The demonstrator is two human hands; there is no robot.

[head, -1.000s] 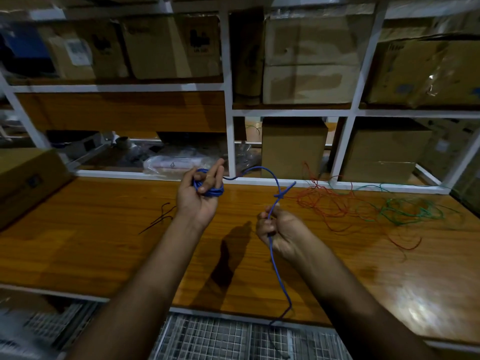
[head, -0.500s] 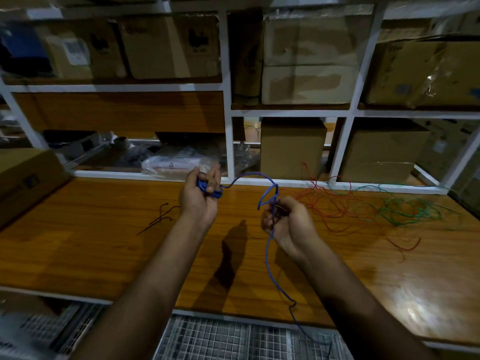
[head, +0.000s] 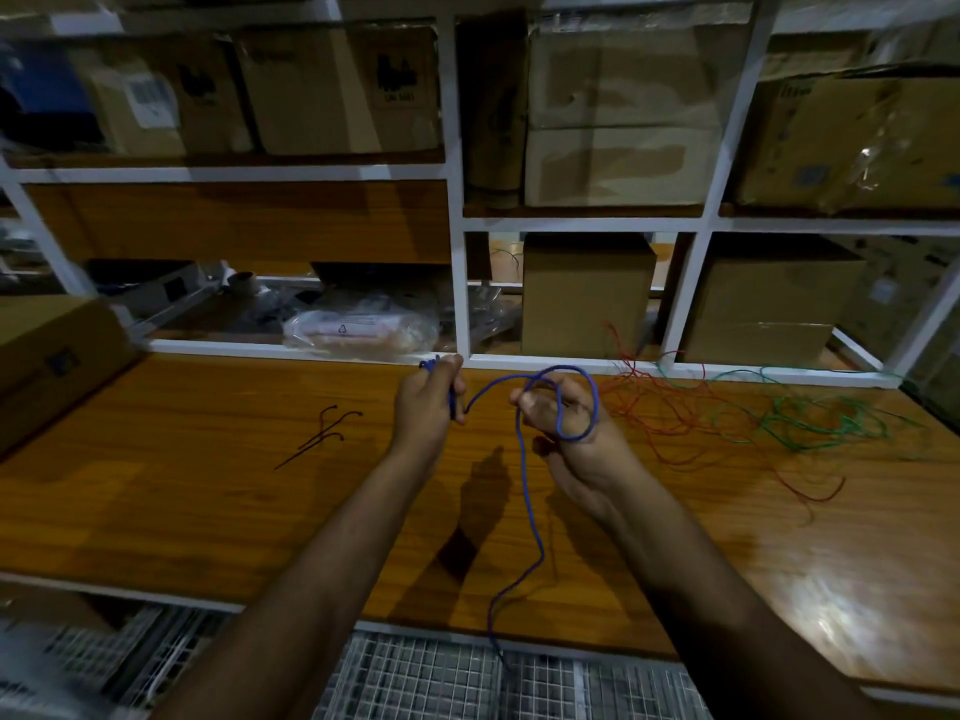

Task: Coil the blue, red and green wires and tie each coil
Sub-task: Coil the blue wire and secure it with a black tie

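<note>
My left hand (head: 426,402) is closed around a small bundle of coiled blue wire (head: 524,475), mostly hidden in the fist. From there the blue wire arcs right and loops around the fingers of my right hand (head: 571,433), which grips it. Its loose tail hangs down past the front edge of the wooden table (head: 182,485). The red wire (head: 670,413) lies tangled on the table to the right of my hands. The green wire (head: 821,420) lies tangled further right, partly overlapping the red one.
Several thin dark ties (head: 324,431) lie on the table left of my hands. A cardboard box (head: 47,356) sits at the far left. White shelving (head: 457,200) with cartons and a plastic bag (head: 363,330) stands behind the table. A wire grid (head: 441,678) lies below the front edge.
My right hand has moved up and toward the left hand, carrying a fresh loop of blue wire around its fingers. The hanging tail has shortened. The left hand has closed tighter on the coil.
</note>
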